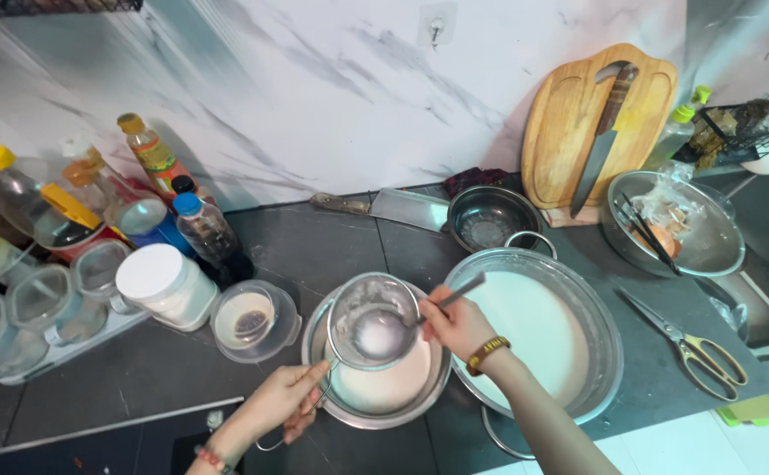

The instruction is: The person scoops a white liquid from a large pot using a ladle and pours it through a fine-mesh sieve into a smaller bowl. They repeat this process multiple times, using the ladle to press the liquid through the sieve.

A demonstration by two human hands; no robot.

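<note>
Ladle (pixel 382 334) in right hand (pixel 456 324), inside sieve (pixel 372 317)

Left hand (pixel 286 400) gripping strainer (pixel 372 321) handle over small steel bowl (pixel 377 387) (white liquid inside). Right hand (pixel 456 324) holding ladle (pixel 386 332) inside strainer. Large basin (pixel 597 327) of white liquid just beside, right.

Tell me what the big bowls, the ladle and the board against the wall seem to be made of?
The big bowl and smaller bowl look like polished steel: grey, shiny rims with reflections. The ladle in the right hand appears the same metal. The cutting board looks like pale, matte wood, though bamboo is possible.
</note>
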